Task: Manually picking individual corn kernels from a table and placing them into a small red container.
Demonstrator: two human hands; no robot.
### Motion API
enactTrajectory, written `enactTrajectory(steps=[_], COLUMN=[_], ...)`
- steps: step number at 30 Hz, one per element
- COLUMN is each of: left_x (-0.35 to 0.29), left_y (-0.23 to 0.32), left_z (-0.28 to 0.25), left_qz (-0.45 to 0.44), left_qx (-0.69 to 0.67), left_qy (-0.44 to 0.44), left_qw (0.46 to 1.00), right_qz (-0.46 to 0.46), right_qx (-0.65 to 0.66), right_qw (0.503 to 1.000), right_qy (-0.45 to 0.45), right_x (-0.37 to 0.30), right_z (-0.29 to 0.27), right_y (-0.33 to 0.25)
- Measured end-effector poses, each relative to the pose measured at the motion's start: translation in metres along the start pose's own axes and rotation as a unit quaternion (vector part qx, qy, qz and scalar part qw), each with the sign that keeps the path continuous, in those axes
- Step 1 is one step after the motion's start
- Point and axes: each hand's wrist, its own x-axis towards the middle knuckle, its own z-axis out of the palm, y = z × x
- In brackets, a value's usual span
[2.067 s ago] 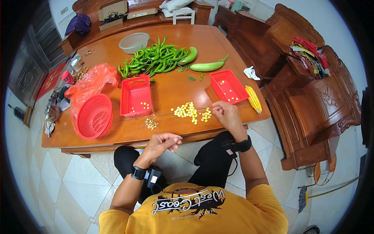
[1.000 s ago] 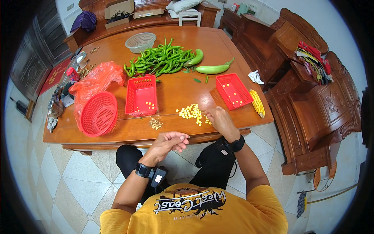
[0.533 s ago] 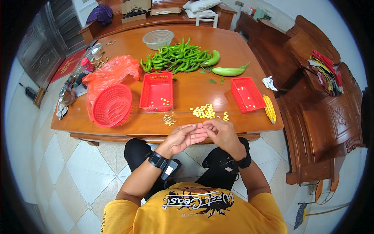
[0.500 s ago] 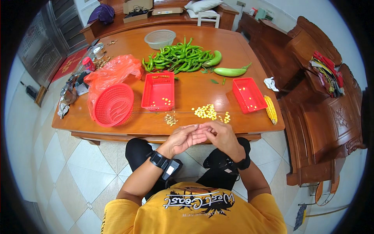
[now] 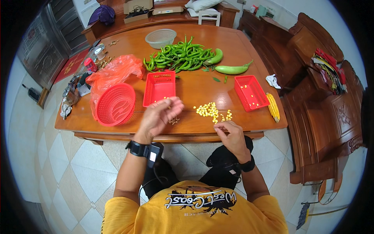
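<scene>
1. The left hand is held up by the near edge of the left red tray, its fingers curled; whether its grip is closed on anything cannot be told.
2. The right hand is held just beside the yellow kernels, thumb and forefinger drawn near each other; whether that grip is clamped cannot be told.
3. The yellow kernels are spread loosely on the counter.
4. Kernels are also seen in the right red tray, beside which a corn cob is laid.
</scene>
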Motion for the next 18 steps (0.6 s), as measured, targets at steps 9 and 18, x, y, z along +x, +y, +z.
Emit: enactTrajectory(steps=[9,18], left_x=[0.023,0.028], left_y=[0.043,0.009], left_z=[-0.026,0.003], left_qz=[0.200,0.230], left_qx=[0.325,0.460], left_qy=[0.075,0.032], left_qw=[0.921,0.857], right_qz=[0.072,0.119], right_qx=[0.006,0.016], right_qw=[0.997,0.992], right_qy=[0.032,0.038], right_x=[-0.022,-0.034], right_z=[-0.012,-0.015], right_y=[0.019,0.028])
